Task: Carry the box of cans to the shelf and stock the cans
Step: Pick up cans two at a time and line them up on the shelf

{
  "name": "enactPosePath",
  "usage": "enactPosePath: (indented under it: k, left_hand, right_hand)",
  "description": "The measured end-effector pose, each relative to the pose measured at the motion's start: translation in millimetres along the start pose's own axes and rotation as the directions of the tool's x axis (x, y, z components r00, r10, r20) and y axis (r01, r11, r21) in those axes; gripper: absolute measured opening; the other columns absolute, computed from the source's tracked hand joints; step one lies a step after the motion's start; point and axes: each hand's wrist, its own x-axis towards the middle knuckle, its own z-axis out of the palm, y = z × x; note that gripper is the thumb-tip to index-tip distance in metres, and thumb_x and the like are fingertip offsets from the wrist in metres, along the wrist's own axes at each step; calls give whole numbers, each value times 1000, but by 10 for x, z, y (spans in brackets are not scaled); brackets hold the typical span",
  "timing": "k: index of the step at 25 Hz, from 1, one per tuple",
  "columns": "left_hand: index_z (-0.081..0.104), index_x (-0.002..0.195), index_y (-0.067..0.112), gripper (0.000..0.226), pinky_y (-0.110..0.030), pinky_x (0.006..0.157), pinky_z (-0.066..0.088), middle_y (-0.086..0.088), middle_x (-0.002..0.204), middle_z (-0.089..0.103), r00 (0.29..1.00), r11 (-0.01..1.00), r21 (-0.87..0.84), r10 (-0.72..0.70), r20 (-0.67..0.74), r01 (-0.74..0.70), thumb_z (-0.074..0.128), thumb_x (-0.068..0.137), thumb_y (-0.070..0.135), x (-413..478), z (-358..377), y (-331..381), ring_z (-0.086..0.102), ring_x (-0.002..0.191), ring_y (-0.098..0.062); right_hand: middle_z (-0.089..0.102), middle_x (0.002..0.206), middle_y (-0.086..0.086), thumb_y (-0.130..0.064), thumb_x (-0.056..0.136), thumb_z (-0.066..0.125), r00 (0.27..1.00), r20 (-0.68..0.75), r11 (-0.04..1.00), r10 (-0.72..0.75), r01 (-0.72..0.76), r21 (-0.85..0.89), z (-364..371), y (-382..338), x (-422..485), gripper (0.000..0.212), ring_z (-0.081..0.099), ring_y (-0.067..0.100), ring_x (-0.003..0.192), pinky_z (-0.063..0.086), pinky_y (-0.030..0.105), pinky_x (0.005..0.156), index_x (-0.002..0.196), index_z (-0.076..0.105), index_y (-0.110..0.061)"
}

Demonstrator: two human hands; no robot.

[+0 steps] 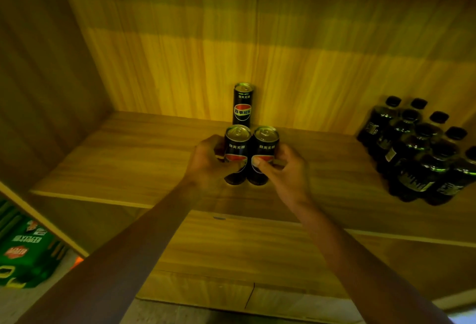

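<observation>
Two slim black cola cans stand side by side on the wooden shelf (134,158). My left hand (206,164) wraps the left can (236,143); my right hand (286,171) wraps the right can (266,143). The two cans touch each other, and their bases rest on or just above the shelf board. A third black can (243,104) stands upright behind them, against the back wall. The box of cans is out of view.
A shrink-wrapped pack of dark bottles (422,153) sits at the shelf's right. The shelf's side wall (38,92) rises at the left. Green drink cartons (25,251) lie on the floor at lower left. A lower shelf board (257,259) juts out below my arms.
</observation>
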Motion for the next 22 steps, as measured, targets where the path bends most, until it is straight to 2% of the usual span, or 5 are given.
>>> enactPosePath:
  k: [4,9,14,17,22]
  left_hand:
    - [63,117,11,53,-22,74,54,0,104,69,999,998,56,15,-32,-13,87,70,15,431,68,5,66,93,-14]
    - [62,116,14,54,-30,79,55,1,107,69,998,992,120,39,-51,-32,87,69,24,947,159,-95,66,96,-14]
    - [65,114,13,54,-27,77,55,-1,107,72,995,986,157,72,-67,-61,88,68,28,1215,210,-130,69,95,-13]
    - [65,117,12,55,-25,77,53,-2,109,72,995,986,162,62,-76,-49,87,69,27,1323,206,-152,68,97,-14]
    - [64,118,13,54,-24,79,53,-3,111,72,994,990,131,62,-87,-50,86,70,24,1342,246,-142,68,98,-14]
  right_hand:
    - [66,117,0,-21,85,79,999,-42,1000,-27,27,-5,129,107,615,49,59,-6,89,49,4,66,127,59,-7]
    - [67,120,3,-24,85,79,996,-86,999,-36,33,-32,290,296,1345,47,63,13,103,52,22,80,125,61,-10]
    - [68,115,3,-22,85,79,992,-119,999,-40,38,-17,281,369,1670,43,62,11,97,51,22,77,122,62,-8]
    - [67,117,1,-24,87,76,993,-96,997,-68,65,-42,272,405,1753,44,61,10,101,47,15,74,125,60,-9]
    - [68,122,7,-24,87,76,993,-100,997,-67,64,-34,298,435,1829,44,65,17,107,53,27,84,125,61,-10]
